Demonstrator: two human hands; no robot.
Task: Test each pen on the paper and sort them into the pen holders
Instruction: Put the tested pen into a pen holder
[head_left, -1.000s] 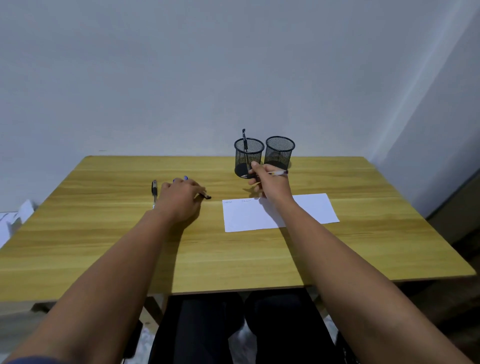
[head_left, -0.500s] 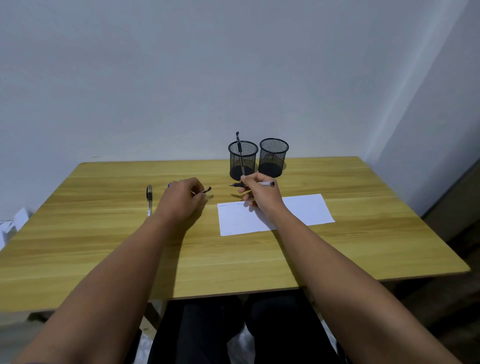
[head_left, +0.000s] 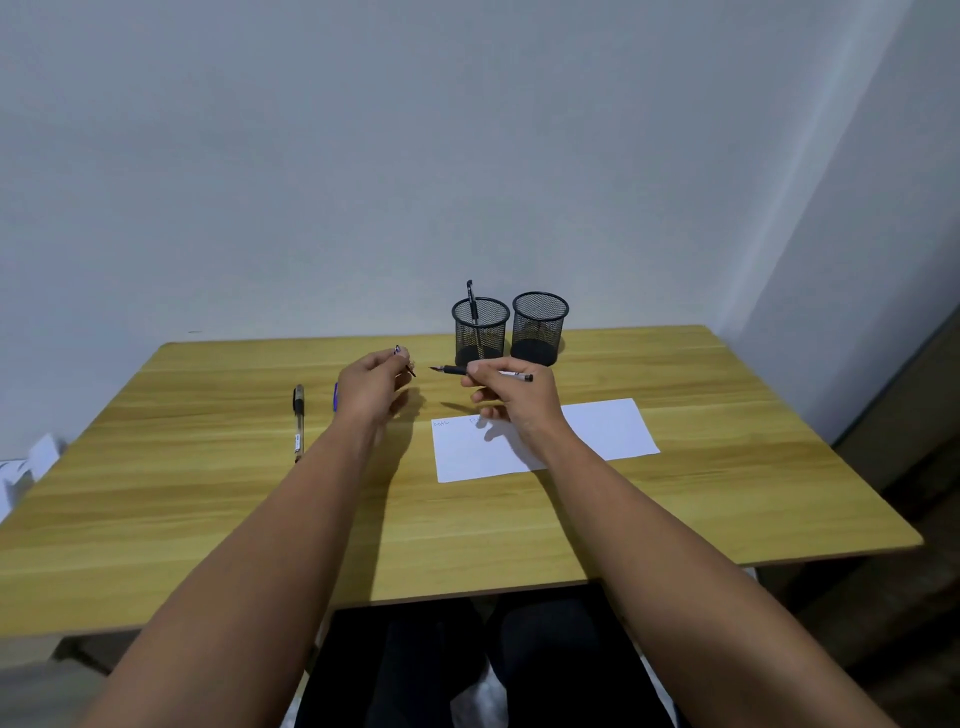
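Observation:
My right hand (head_left: 511, 397) grips an uncapped pen (head_left: 452, 370) held level above the table, tip pointing left, just past the white paper (head_left: 597, 431). My left hand (head_left: 371, 387) is raised and pinches a small dark pen cap (head_left: 408, 364) near that tip. Faint scribbles mark the paper's top left corner. Two black mesh pen holders stand at the back: the left holder (head_left: 480, 332) contains one black pen (head_left: 471, 299), the right holder (head_left: 539, 327) looks empty.
On the wooden table (head_left: 208, 493) left of my left hand lie a clear pen with a black cap (head_left: 298, 423) and a blue pen (head_left: 336, 397), mostly hidden by my wrist. White papers (head_left: 26, 467) sit beyond the table's left edge. A wall rises behind.
My right hand drew the pen back from the holders toward the left and lowered it over the paper's edge. My left hand lifted off the table with the cap.

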